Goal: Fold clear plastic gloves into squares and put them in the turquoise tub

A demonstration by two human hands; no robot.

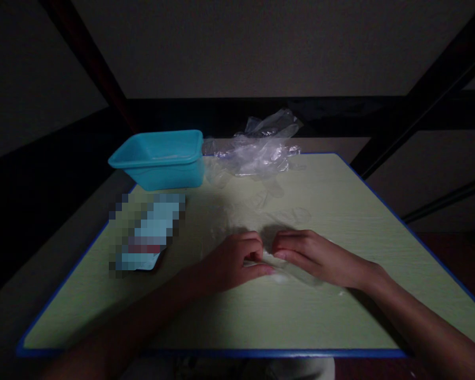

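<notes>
Up close, the left hand curls, thumb apart from its fingers; the right hand bunches fingers and thumb together. Clear plastic film lies under and between their fingertips; whether either grips it, I cannot tell. Farther off sit a turquoise basin and heaped clear plastic gloves.

basin: plain turquoise | tabletop beneath basin: pale yellow-green, faint grain streaks, blue edging | plastic glove pile right of basin: colourless, see-through, whitish glints | pixelated slab in front of basin: pale blue, reddish band | wall behind basin: dark grey-brown
</notes>
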